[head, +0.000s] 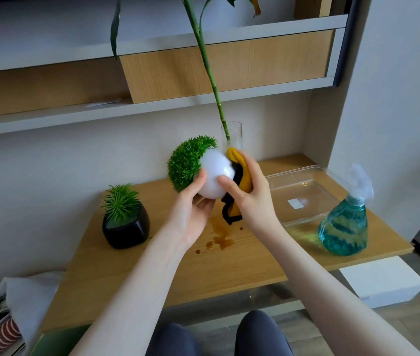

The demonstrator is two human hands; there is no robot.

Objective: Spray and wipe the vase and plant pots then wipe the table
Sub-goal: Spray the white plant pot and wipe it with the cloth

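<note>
My left hand (191, 209) grips a round white plant pot (214, 173) with a green bushy plant, lifted above the wooden table (152, 268) and tilted left. My right hand (250, 191) holds a yellow cloth with black edging (242, 176) against the pot's right side. A black pot with a spiky green plant (126, 227) stands on the table at the left. A clear glass vase (232, 134) with a bamboo stalk stands behind my hands, partly hidden. A blue spray bottle (345, 227) stands at the right.
Brown liquid stains (220, 238) mark the table below my hands. A clear plastic tray (304, 194) lies at the back right beside the bottle. Shelves and a wooden drawer hang above. A bag with papers (11, 312) sits at the lower left.
</note>
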